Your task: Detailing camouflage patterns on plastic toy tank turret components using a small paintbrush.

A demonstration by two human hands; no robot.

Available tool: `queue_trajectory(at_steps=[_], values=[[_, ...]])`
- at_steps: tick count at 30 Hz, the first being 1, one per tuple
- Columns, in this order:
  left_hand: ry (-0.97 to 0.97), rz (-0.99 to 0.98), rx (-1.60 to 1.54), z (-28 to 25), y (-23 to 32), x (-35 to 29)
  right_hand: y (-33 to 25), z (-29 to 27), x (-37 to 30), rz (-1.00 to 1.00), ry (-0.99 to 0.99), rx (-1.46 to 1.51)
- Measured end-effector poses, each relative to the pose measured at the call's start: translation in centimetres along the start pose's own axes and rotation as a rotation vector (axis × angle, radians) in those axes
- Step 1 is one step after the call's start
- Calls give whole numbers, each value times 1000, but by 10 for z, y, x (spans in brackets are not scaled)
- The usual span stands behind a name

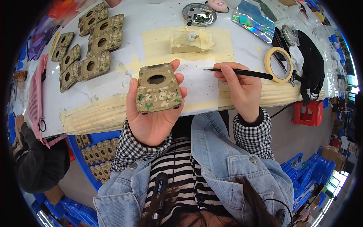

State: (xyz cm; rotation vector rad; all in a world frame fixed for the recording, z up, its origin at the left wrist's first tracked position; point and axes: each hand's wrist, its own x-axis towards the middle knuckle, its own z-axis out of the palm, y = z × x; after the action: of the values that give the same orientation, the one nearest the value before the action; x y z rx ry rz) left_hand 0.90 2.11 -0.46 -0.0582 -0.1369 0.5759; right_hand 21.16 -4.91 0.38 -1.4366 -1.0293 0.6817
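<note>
My left hand [153, 123] is closed around a camouflage-patterned plastic housing [159, 94], which has an oval hole near its upper end and small dark feet at its lower corners. Between the thumb and fingers of my right hand [242, 89] are black tweezers [245, 72], their thin tips pointing left. The tips are apart from the housing, above a white sheet [198, 85] dotted with tiny dark specks. Whether the tips pinch anything is too small to tell.
More camouflage housings [96, 64] stand at the back left. A taped block [191, 42] holds a small white cup. Behind it sits a round dish [199, 15] of dark bits. Masking tape [278, 64] lies right. Below the table are a blue tray [81, 160] and a red stool [307, 113].
</note>
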Motion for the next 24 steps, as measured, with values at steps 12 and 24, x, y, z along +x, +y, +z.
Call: queue_trajectory(at_steps=[12, 24], values=[[-10, 44, -3, 1, -4, 0, 2, 0, 0, -2, -2, -11], [5, 44, -8, 3, -4, 0, 3, -2, 0, 1, -42, -52]])
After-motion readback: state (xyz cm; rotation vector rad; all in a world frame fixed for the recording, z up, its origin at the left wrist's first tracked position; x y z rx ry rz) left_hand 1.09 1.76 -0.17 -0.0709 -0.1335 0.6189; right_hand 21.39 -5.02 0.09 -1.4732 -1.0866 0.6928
